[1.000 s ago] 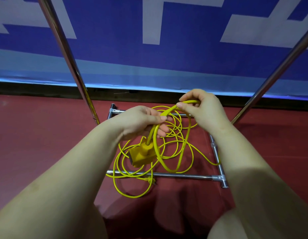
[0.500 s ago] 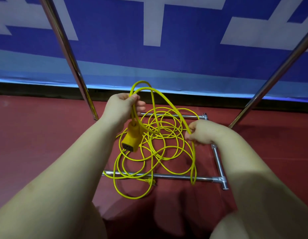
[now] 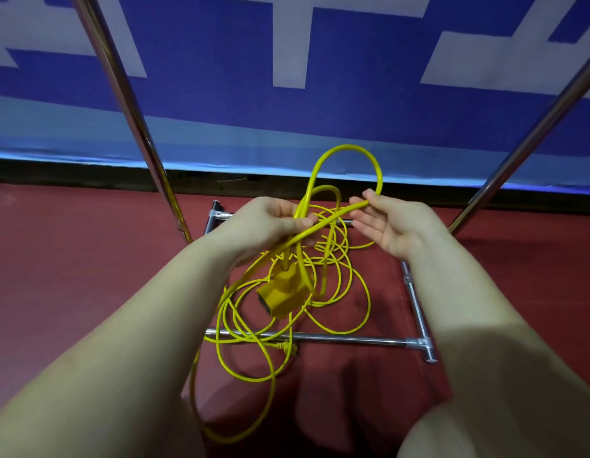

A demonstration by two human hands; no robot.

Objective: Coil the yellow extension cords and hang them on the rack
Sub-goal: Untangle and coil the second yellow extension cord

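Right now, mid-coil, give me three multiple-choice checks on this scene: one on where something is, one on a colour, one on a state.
1. Where does the socket block hang?
A. Below the left hand, above the floor tangle
B. On the rack's top bar
C. In the right hand

2. What colour is the floor?
A. Green
B. Dark red
C. White

3. How much of the yellow cord is coiled?
A. All of it, hung up
B. None, both hands empty
C. A few loops in hand, most still loose on the floor

Answers:
1 A: the block dangles under the left hand, whose grip holds the gathered loops.
2 B: the floor around the rack base is dark red.
3 C: the right hand pinches a fresh loop while the tangle lies over the base bars.
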